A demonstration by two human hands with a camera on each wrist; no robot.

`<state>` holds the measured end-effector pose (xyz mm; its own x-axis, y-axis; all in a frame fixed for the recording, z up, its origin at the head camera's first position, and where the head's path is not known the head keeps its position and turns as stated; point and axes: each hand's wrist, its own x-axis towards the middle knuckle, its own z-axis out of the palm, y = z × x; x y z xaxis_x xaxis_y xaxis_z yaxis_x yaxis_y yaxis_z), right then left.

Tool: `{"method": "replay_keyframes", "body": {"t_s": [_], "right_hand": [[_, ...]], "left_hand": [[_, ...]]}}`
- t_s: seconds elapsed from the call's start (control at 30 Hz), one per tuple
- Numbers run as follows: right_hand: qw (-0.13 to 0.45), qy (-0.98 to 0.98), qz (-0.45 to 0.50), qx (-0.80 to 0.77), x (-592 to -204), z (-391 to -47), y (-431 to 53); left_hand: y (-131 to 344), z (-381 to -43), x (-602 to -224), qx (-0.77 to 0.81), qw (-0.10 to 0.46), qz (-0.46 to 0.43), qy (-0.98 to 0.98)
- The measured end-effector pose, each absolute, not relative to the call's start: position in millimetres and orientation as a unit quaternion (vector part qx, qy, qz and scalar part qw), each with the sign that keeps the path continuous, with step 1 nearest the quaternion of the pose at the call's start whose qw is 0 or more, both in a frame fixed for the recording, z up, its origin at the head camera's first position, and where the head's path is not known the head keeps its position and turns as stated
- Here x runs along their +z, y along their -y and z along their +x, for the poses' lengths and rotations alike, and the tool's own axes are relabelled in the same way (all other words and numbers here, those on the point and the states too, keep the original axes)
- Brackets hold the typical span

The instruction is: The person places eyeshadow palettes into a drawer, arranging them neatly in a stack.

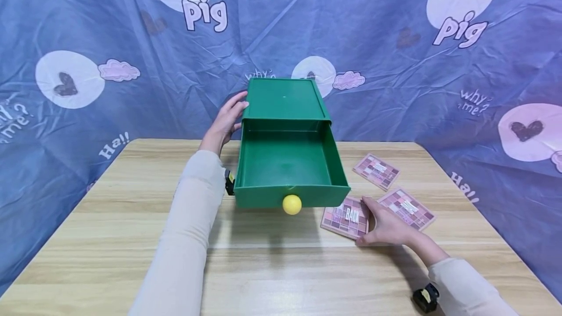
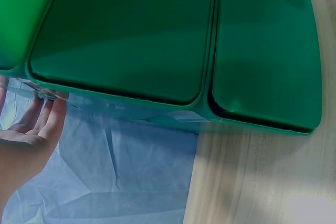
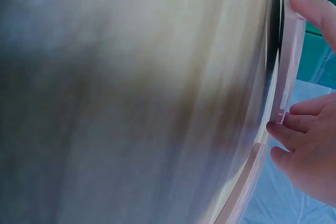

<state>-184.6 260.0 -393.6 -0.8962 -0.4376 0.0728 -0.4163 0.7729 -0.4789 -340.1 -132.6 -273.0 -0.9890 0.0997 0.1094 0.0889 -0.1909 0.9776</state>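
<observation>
A green drawer box stands in the middle of the table with its drawer pulled out toward me; the drawer's inside is bare. A yellow ball knob sits on the drawer front. My left hand rests against the left side of the box, fingers extended; in the left wrist view its fingertips touch the box's edge. My right hand pinches an eyeshadow palette between thumb and fingers, just right of the drawer front. The right wrist view shows that palette edge-on, a dark gap under it.
Two more eyeshadow palettes lie on the right: one palette farther back, another palette beside my right hand. The wooden table ends at a blue printed cloth hanging behind and at both sides.
</observation>
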Motion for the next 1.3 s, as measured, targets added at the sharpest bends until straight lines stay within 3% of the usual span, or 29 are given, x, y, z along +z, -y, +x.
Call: {"method": "replay_keyframes", "body": {"t_s": [0.8, 1.3], "right_hand": [[0.014, -0.942, -0.193, -0.275, -383, -180, -273], [0.009, -0.949, -0.156, -0.273, -341, -190, -286]], "left_hand": [[134, -339, -276, 0.763, 0.002, 0.076, -0.642], [136, -340, -275, 0.761, 0.016, 0.089, -0.643]]}}
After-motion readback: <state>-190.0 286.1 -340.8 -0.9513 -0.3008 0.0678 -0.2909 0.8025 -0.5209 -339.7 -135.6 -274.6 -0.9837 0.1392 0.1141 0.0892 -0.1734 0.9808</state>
